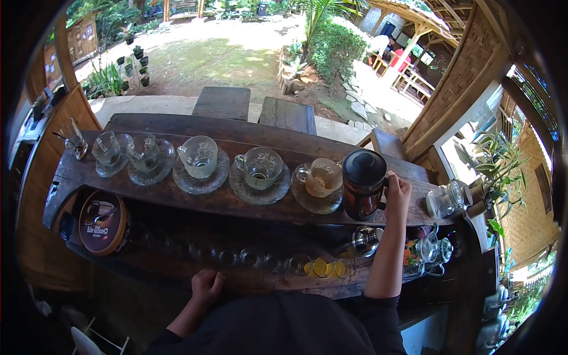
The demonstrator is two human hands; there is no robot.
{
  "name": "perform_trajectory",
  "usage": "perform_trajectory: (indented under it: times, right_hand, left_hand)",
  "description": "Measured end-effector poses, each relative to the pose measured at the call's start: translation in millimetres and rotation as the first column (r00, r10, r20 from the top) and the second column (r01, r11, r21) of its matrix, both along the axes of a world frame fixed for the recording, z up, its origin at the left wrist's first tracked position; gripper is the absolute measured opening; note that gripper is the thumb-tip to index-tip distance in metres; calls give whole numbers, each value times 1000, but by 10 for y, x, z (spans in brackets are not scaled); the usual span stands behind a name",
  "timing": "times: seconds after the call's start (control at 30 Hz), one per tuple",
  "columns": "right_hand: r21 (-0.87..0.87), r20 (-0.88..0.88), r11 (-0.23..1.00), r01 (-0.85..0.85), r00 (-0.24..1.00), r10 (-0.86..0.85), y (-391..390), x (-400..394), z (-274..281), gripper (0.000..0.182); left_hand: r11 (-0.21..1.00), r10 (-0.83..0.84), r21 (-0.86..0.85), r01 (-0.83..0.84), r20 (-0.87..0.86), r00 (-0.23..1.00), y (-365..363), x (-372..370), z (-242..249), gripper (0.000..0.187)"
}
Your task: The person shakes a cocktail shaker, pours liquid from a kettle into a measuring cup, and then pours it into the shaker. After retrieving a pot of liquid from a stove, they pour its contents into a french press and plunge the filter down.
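Observation:
My right hand [398,192] is closed round the handle of a French press [364,184] with a black lid and dark liquid inside. The press is at the right part of the wooden counter, beside a glass cup [322,177] that looks brownish inside and sits on a glass saucer [302,201]. Further left stand more patterned glass cups on saucers, among them a wide cup [260,168] and a taller cup [199,157]. Low in the view, my left hand [207,285] is curled into a fist by the lower shelf's front edge, with nothing visible in it.
A lidded glass jar [445,200] stands right of the press. On the lower shelf are a round chocolate tub [102,223], a row of small glasses, a shiny metal pot [368,241] and glass jars [435,249]. Beyond the counter are wooden stools [222,103] and a yard with people seated far off.

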State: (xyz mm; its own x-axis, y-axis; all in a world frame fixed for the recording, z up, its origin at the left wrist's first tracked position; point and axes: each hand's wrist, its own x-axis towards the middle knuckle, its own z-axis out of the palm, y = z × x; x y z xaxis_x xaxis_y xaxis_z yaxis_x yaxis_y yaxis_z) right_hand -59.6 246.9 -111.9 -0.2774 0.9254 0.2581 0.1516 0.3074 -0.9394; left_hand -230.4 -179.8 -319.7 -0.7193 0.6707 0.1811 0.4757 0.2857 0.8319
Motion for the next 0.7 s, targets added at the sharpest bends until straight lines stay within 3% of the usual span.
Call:
perform_trajectory:
  times: [0.33,0.4,0.63,0.7]
  right_hand:
    - [6,1,1000,-9,1000,9,-95,-44,54,27]
    - [56,-15,998,26,1000,-26,-136,-88,75,42]
    - [56,-32,998,27,999,-25,-139,-80,73,42]
    - [20,-8,1000,-18,1000,18,-73,-24,47,31]
  left_hand:
    - [1000,-9,-13,9,4,1000,-18,-8,-71,13]
    - [1000,-11,-17,11,0,1000,-12,-7,-49,14]
    - [1000,-3,-20,3,-3,1000,-6,-3,-48,14]
    - [1000,-4,-23,3,-3,1000,-11,-6,-67,14]
